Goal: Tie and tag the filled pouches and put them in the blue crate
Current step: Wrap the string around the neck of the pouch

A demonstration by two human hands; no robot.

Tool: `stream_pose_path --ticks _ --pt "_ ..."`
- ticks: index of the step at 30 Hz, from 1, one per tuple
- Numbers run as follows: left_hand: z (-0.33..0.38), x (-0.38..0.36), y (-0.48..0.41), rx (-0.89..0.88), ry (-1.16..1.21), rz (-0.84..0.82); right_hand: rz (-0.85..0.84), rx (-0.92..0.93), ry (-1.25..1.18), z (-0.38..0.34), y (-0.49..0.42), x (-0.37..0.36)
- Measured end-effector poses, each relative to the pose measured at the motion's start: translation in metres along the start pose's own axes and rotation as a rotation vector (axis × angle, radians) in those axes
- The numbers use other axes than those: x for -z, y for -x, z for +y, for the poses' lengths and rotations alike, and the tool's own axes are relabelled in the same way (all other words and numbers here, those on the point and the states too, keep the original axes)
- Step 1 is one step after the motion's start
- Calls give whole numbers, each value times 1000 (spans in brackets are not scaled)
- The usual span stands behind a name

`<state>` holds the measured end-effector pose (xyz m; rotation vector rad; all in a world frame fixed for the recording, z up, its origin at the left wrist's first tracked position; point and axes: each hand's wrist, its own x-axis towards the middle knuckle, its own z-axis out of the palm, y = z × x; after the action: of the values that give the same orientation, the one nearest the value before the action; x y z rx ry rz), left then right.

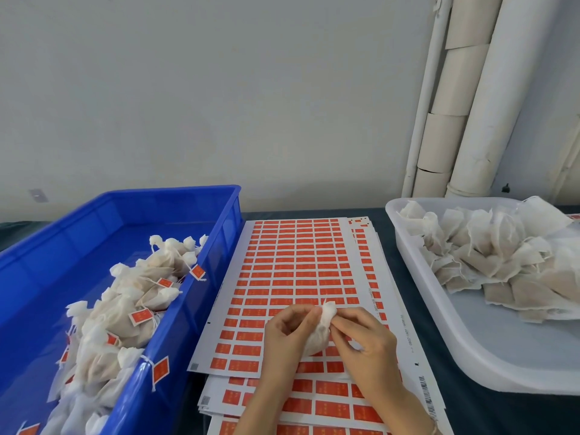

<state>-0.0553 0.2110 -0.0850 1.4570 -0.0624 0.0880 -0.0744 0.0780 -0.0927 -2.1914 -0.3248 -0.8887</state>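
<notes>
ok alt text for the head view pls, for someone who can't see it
A left hand and right hand pinch a white pouch over red label sheets. A blue crate on the left holds tagged pouches; a white tray on the right holds untagged pouches.

In front of me I see a plain pale grey wall (219, 89), lit softly and evenly. On its right side several pipes (480, 105) go up, close together: one thick and white, one wrapped in beige sections, and a thin white one (423, 105) beside them. Low on the left, a small grey plate (38, 195) sits on the wall. The table (464, 356) has a dark cover.
</notes>
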Motion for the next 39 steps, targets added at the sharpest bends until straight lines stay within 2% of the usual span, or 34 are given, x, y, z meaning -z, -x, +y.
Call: stream_pose_path --ticks 12,19,25,34,39 --pt "-4 -1 -2 44 -3 30 -11 22 24 0 0 1" --pt "-3 0 0 0 -37 -48 13 26 31 1 1 1" --pt "-3 -1 0 30 -30 -115 52 -3 48 6 3 -2" --pt "-7 -3 0 34 12 -87 -14 -148 -55 3 0 -4" --pt "-1 -6 4 4 -45 -169 -89 -161 -129 -3 -1 -4"
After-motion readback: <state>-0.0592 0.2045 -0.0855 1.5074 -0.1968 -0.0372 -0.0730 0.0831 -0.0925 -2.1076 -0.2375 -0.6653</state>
